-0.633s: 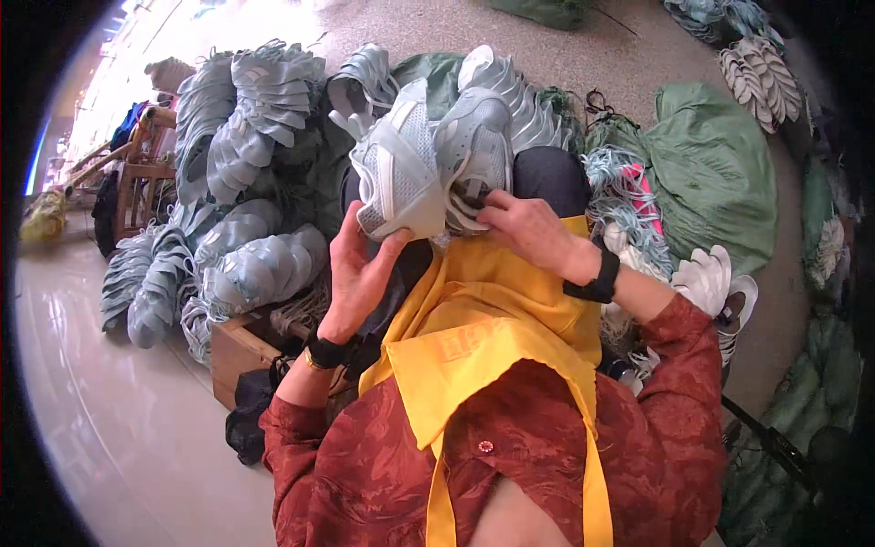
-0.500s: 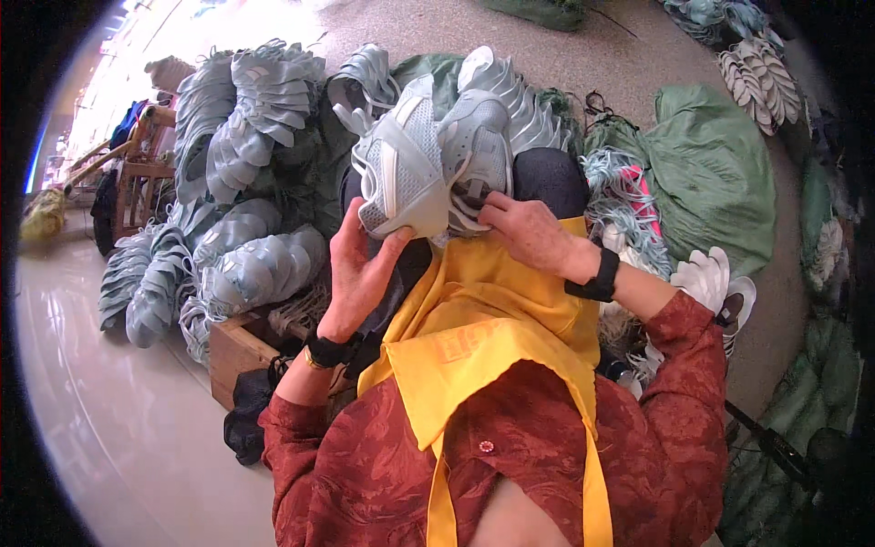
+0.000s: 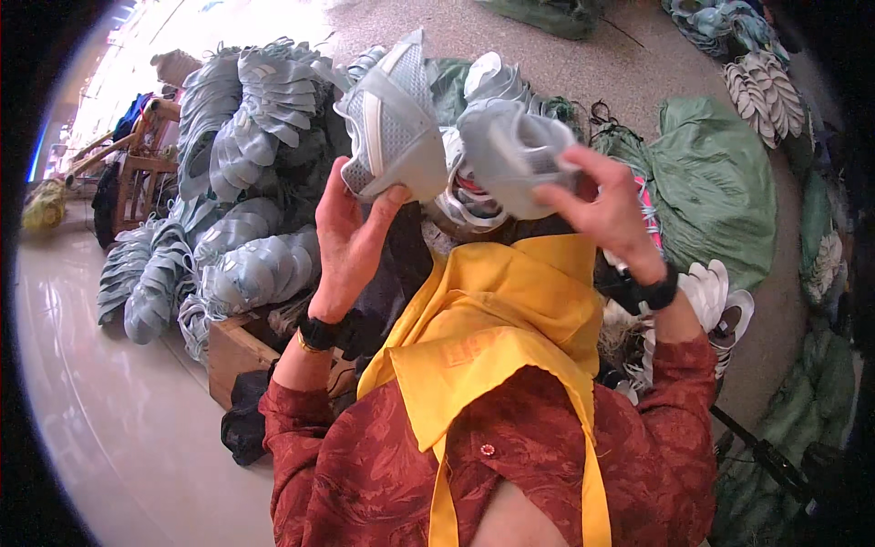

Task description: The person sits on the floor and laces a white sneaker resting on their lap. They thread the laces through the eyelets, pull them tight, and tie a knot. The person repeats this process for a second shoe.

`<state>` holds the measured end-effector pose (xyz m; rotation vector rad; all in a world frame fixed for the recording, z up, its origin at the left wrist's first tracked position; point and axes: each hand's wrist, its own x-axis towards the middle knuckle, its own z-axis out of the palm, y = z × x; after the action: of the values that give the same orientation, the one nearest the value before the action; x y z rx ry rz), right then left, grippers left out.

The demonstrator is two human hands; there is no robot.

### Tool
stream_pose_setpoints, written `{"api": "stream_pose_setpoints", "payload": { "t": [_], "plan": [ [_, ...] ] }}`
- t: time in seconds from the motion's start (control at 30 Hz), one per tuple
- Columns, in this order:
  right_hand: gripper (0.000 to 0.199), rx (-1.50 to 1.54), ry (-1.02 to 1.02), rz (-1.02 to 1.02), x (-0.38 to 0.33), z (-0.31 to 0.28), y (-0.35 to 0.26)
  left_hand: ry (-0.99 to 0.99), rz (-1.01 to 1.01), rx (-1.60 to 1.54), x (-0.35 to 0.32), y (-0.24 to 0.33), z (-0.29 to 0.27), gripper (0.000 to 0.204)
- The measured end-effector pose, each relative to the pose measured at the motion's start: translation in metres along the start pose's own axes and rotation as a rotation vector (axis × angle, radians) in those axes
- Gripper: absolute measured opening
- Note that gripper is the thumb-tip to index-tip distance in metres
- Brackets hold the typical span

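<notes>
My left hand (image 3: 351,232) is closed on the heel end of a pale grey mesh shoe upper (image 3: 392,128) with a white stripe, thumb on the near side. To the right, a second pale grey shoe upper (image 3: 515,155), blurred by motion, is pinched at its right edge by my right hand (image 3: 606,205). The two uppers are apart, held above my lap. Between and below them, more white-edged shoe uppers (image 3: 469,210) with a bit of pink lie over my dark trousers, partly hidden.
Stacks of grey shoe uppers (image 3: 260,118) stand at left beside a wooden box (image 3: 239,356). A green sack (image 3: 715,191) lies at right, near white shoe pieces (image 3: 706,292). A wooden chair (image 3: 141,187) stands far left. My yellow apron (image 3: 510,292) covers my lap.
The two uppers, earlier side by side and touching, are now apart. My right hand has lifted its upper and moved right. My left hand has tilted and raised the other slightly.
</notes>
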<state>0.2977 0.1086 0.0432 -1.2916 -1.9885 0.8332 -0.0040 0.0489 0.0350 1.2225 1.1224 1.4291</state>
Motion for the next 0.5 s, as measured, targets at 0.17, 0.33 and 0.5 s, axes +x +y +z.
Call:
{"api": "stream_pose_setpoints", "payload": {
  "t": [0.17,0.33,0.5],
  "plan": [
    [0.032,0.290,0.285,0.189,-0.006,-0.058,0.052,0.024,0.028,0.008,0.011,0.004,0.001,0.028],
    [0.044,0.872,0.511,0.433,-0.018,-0.116,0.125,-0.018,0.019,0.143,0.004,-0.011,-0.002,0.027],
    [0.037,1.162,0.869,0.436,-0.027,-0.129,0.136,-0.140,0.229,0.754,-0.010,-0.019,0.004,0.031]
  ]
}}
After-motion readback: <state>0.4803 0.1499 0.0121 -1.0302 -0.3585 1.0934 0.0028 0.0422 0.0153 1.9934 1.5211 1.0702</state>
